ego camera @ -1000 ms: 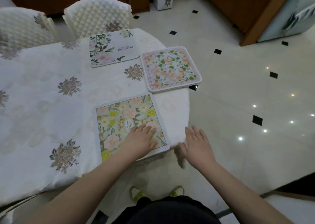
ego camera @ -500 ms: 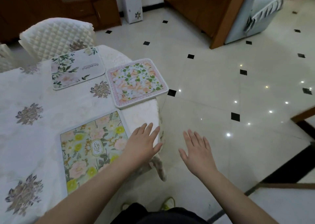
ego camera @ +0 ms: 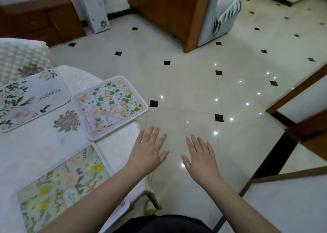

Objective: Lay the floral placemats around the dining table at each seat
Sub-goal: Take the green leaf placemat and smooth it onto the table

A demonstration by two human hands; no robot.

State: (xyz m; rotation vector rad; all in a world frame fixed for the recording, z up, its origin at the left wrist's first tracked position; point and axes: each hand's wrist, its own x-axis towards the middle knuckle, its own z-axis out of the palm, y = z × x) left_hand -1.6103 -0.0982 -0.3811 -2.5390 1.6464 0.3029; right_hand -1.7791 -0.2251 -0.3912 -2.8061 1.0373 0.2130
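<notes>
Three floral placemats lie flat on the white-clothed tabletop (ego camera: 35, 149), all to the left of both hands; the yellow-flowered placemat (ego camera: 60, 188) sits nearest the person at the tabletop's near edge, partly crossed by the left forearm; the pink-bordered placemat (ego camera: 109, 107) lies beyond it with its right corner jutting past the edge; the white placemat (ego camera: 30, 99), printed with a word, lies to the left of that one, in front of a quilted chair (ego camera: 19, 55). The left hand (ego camera: 148, 153) hovers palm down just past the tabletop's edge, its fingers (ego camera: 154, 135) straight and spread, holding nothing and touching no placemat; the right hand (ego camera: 200, 160) hangs over the tiled floor (ego camera: 194, 91), well clear of the placemats, fingers likewise straight, spread and empty.
</notes>
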